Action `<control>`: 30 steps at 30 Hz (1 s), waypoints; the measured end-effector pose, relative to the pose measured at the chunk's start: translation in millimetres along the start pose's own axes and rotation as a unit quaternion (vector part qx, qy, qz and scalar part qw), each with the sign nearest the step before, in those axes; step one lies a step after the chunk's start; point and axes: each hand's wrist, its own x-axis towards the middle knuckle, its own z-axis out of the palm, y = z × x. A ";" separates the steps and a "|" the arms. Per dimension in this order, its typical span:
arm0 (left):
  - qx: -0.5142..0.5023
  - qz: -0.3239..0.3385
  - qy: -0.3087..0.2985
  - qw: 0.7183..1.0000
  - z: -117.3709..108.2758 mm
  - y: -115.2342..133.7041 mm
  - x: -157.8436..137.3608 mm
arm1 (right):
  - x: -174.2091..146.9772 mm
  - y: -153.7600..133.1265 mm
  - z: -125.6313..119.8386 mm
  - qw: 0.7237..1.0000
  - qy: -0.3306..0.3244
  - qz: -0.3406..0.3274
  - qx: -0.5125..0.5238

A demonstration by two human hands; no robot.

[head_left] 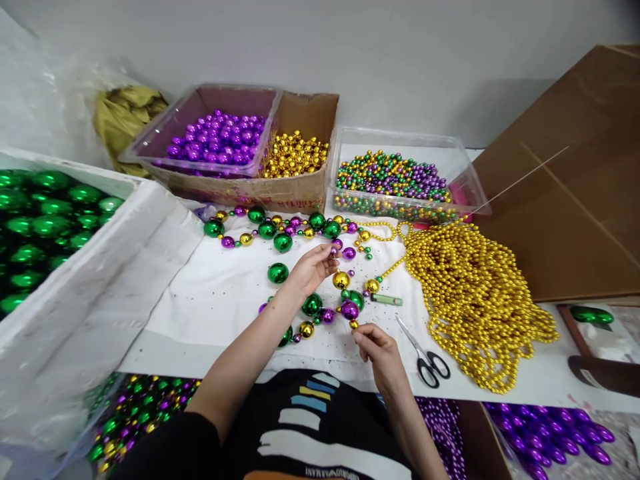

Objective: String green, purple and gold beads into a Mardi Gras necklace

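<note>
My left hand is closed in a pinch, with a small purple bead at its fingertips. A larger gold bead hangs just below those fingers. My right hand pinches a small gold bead, beneath a big purple bead and beside a green one in a strung row. Behind my left hand lies another length of purple, green and gold beads. A loose green ball rests left of my wrist. The thread itself is too fine to follow.
Gold bead chains are heaped at right, near scissors and a green lighter. Behind stand a tub of purple balls, a carton holding gold beads, and a mixed-bead tub. A box of green balls flanks the left.
</note>
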 end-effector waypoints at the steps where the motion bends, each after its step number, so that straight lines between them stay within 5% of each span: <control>1: -0.001 0.003 -0.001 1.000 -0.5 0.0 -0.7 | 0.2 0.3 0.2 1.000 0.001 0.000 0.001; 18: -0.001 0.027 0.001 1.000 -8.8 2.9 -7.4 | 0.3 -3.5 9.1 1.000 -0.008 0.012 -0.002; 30: 0.086 0.050 0.000 0.995 -14.2 8.7 -15.6 | 0.9 -0.5 14.8 1.000 -0.004 0.019 0.010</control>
